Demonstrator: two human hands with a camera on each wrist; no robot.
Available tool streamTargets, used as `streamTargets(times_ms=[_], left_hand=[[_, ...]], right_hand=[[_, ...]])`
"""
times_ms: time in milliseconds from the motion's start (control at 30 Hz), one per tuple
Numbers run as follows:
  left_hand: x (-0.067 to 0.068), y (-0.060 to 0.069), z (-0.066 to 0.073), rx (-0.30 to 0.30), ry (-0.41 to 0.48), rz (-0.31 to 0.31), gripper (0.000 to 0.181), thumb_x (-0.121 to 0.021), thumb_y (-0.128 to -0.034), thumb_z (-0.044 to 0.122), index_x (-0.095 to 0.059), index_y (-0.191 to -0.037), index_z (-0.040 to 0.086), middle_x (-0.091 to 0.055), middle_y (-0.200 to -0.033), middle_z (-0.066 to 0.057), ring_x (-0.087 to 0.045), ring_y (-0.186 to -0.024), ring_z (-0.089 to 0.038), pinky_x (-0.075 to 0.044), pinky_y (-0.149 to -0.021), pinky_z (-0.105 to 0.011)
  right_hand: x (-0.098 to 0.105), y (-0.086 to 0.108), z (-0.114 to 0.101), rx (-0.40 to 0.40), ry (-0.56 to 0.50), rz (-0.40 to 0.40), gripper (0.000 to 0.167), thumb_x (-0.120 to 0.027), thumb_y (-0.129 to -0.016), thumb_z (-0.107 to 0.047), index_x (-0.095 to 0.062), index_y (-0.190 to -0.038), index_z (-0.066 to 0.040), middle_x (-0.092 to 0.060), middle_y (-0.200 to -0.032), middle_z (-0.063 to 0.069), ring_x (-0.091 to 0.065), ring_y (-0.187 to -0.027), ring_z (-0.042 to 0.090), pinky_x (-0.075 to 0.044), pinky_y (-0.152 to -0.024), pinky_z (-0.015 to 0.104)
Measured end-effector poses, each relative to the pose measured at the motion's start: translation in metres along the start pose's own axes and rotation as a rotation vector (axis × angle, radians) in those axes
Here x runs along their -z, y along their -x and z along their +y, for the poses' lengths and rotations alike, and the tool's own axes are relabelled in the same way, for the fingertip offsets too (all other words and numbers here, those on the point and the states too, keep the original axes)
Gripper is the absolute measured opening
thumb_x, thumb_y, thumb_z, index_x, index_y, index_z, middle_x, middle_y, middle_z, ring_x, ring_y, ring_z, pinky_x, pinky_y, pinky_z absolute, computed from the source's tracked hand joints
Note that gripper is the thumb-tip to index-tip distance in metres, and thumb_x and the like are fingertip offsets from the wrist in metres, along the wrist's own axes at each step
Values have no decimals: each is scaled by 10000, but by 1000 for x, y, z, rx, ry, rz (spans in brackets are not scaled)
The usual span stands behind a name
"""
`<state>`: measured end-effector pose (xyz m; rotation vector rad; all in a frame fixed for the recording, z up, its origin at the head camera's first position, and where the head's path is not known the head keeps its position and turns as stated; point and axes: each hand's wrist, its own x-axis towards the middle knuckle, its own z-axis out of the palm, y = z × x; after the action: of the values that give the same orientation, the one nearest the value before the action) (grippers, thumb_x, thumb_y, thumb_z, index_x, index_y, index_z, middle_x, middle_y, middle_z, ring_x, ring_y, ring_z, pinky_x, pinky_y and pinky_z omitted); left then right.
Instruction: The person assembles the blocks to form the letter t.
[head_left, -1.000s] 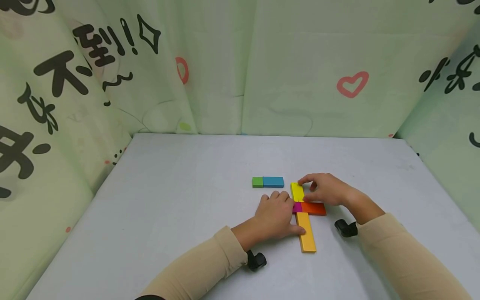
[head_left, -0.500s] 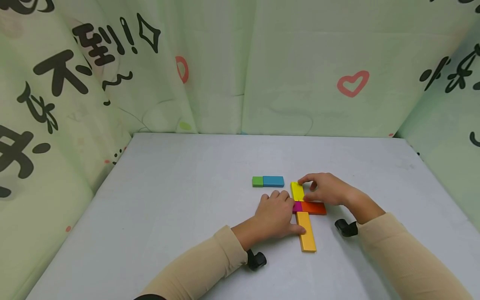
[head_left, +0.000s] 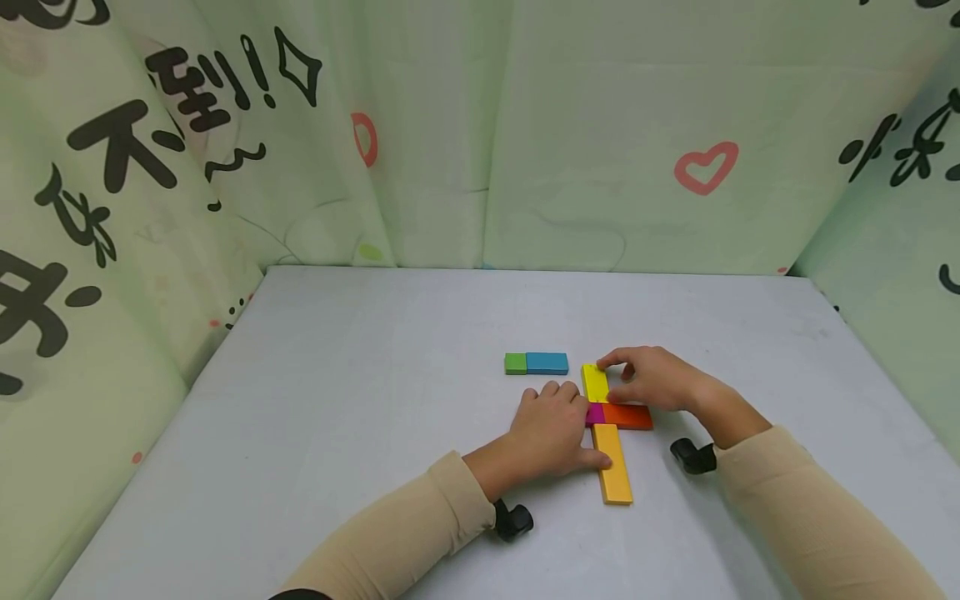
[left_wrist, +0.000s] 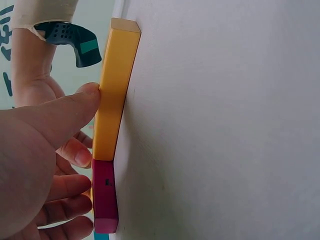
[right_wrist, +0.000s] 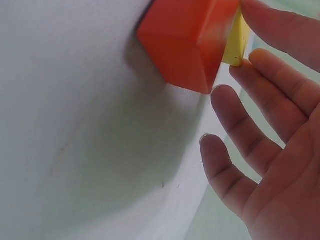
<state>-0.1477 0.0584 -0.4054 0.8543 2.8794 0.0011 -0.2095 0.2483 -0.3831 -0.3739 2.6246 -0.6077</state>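
Observation:
An amber-yellow block [head_left: 617,483], a magenta block [head_left: 595,414], an orange-red block [head_left: 632,417] and a bright yellow block [head_left: 595,383] lie together on the white table. My left hand [head_left: 549,429] rests against this group: the thumb touches the amber block [left_wrist: 116,95], and the other fingers lie along the magenta block [left_wrist: 104,195], partly covering it. With thumb and index finger my right hand [head_left: 660,379] pinches the bright yellow block. In the right wrist view its remaining fingers extend loosely beside the orange-red block [right_wrist: 185,40].
A green block [head_left: 515,363] and a blue block [head_left: 547,363] lie end to end just behind my left hand. Pale green printed curtains [head_left: 570,167] hang behind the table [head_left: 337,375] and along its sides. Each wrist carries a dark camera.

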Motion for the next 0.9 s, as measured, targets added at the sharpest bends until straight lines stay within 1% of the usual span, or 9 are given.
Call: streamTargets(times_ms=[200,367,633,900], left_hand=[[0,0,0,2,2,-6,769,-622,-785,773,-637,-1297,200,-569,-1206,49,-484,-1054,-129,-437,-837,-327],[-1,0,0,6,1,-7,765,-621,-784,775,-640,-1287,199,-565,-1201,49,-480,-1045,-128,-432,-828,-324],[-1,1,0,5,4,1,764,-621,-786,774,-639,-1290,199,-564,-1195,51,-479,-1045,-127,-424,-821,-320],[0,1,0,1,11,0,772,-624,-785,771,-627,-1314,208,-563,-1211,49,-478,-1064,-130,-426,-828,-322]], right_hand=[[-1,1,0,21,11,14,525,-750,-883,-215,-591,-1361,-68,-614,-1235,187,-567,-1049,330,-559,-769,362],[-4,-1,0,30,18,23,537,-758,-886,-248,-589,-1364,-72,-608,-1249,196,-565,-1068,342,-561,-775,364],[-6,-2,-1,33,20,16,547,-753,-893,-247,-578,-1379,-68,-609,-1253,210,-576,-1082,357,-564,-804,397],[-5,-2,1,34,50,28,539,-755,-899,-260,-586,-1377,-77,-608,-1265,207,-573,-1089,361,-563,-791,390]])
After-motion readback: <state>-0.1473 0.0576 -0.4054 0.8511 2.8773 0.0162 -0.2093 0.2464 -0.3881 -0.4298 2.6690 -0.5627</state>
